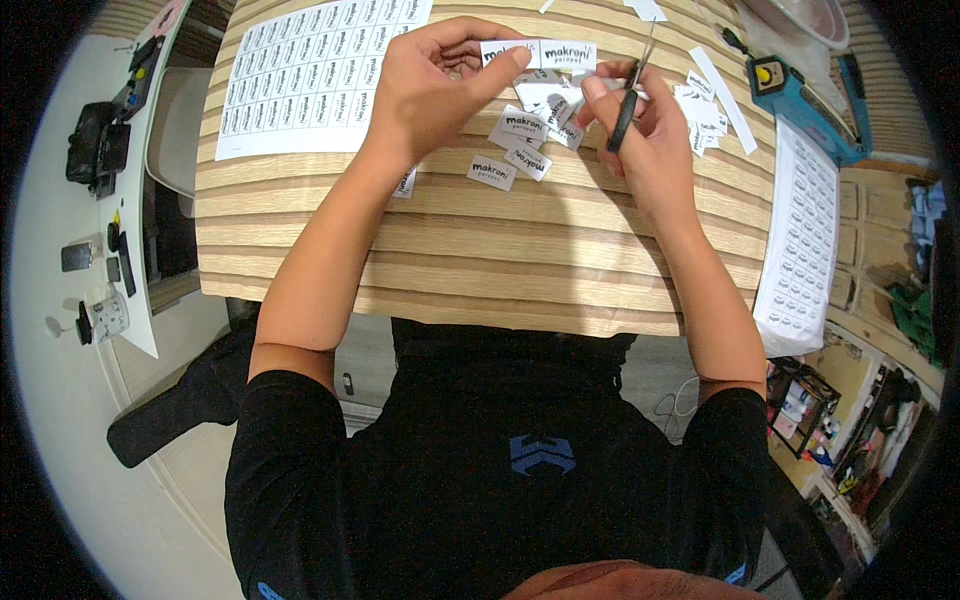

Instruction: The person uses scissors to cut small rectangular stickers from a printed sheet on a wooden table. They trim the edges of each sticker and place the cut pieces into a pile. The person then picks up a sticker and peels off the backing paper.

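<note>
My left hand (pixel 442 90) pinches a short strip of two printed paper labels (pixel 568 55) between thumb and fingers, above the wood-grain table (pixel 480 255). In my right hand (pixel 645 120) is a pair of scissors with black handles (pixel 622 124), its blades pointing away from me, towards the table's far side. The scissors are beside the strip's right end, and I cannot tell whether they touch it. Under and between the hands lies a loose heap of cut paper labels (pixel 525 124), partly hidden by the fingers. One cut label (pixel 491 172) lies at the heap's near edge.
A large uncut label sheet (pixel 300 90) lies at the left. More cut pieces (pixel 701 124) and a narrow paper strip (pixel 724 101) lie right of my right hand. A blue device with a yellow knob (pixel 802 97) and a stack of printed sheets (pixel 799 240) stand at the right edge.
</note>
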A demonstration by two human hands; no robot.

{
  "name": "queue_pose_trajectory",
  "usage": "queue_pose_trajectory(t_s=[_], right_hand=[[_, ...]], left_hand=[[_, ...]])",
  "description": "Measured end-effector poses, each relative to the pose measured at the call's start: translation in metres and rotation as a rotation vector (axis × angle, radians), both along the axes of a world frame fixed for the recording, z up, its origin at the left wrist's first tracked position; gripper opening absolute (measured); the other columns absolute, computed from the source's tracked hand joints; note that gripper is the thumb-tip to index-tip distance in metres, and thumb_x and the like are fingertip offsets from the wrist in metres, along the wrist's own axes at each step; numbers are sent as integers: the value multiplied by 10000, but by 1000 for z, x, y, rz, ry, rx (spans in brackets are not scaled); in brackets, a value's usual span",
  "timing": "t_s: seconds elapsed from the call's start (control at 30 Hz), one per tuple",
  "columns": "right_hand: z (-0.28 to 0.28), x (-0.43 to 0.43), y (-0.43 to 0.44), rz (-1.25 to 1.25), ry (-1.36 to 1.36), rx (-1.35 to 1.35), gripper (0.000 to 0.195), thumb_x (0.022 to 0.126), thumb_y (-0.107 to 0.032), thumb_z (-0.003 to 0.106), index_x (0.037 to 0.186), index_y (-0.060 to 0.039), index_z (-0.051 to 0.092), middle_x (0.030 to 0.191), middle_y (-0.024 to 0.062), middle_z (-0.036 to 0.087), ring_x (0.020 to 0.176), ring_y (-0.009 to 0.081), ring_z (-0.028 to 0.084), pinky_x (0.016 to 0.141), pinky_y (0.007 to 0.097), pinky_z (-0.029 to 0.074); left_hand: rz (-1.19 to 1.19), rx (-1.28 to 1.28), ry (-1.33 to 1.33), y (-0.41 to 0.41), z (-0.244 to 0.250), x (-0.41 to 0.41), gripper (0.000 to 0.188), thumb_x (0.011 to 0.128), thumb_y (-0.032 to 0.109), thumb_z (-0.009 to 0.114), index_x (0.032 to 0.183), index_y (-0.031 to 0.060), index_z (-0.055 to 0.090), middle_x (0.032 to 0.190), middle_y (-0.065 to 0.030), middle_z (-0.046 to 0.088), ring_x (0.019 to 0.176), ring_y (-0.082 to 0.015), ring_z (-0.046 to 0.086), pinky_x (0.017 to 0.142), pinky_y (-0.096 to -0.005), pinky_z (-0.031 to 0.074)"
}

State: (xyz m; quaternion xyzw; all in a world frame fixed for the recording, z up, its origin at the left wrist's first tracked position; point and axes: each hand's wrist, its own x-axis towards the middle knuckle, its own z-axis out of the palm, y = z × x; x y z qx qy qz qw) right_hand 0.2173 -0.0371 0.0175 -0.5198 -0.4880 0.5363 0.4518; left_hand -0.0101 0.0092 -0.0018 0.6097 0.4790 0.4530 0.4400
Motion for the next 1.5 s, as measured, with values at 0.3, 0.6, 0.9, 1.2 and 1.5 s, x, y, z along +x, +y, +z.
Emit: queue_pose_trajectory(t_s=[0.3,0.6,0.9,1.2,1.5], right_hand=[[-14,-2,-7,232,-363,39,572,994,-511,795,700,-27,718,557,-34,433,582,82,398,538,315,312],[-20,-5,-10,264,-390,110,591,959,-430,843,607,-12,617,518,-1,388,546,87,370,503,327,293],[-22,-3,-8,269,-434,113,654,957,-441,846,577,-19,521,526,1,379,546,100,363,504,336,291],[-21,-3,-8,273,-427,100,677,960,-465,842,574,-31,495,524,-1,377,541,102,356,505,341,288],[-19,-4,-8,265,-448,100,684,962,-479,838,571,-32,498,517,-1,378,533,104,359,505,339,293]], left_hand=[[88,-66,-226,-2,7,3,343,947,137,887,1226,-30,780,1041,-122,819,872,-124,728,813,-245,581],[-54,-88,-147,-11,15,9,312,945,97,881,1211,-29,780,1003,-125,824,897,-133,769,794,-249,604],[-90,-65,-106,-10,10,8,310,955,92,871,1225,-28,778,1031,-136,828,940,-136,780,826,-245,622],[-98,-76,-86,-11,14,7,309,959,91,865,1234,-22,782,1013,-125,827,917,-122,772,809,-239,616],[-104,-67,-77,-11,12,7,303,958,112,873,1217,-20,787,978,-102,822,871,-108,757,787,-235,608]])
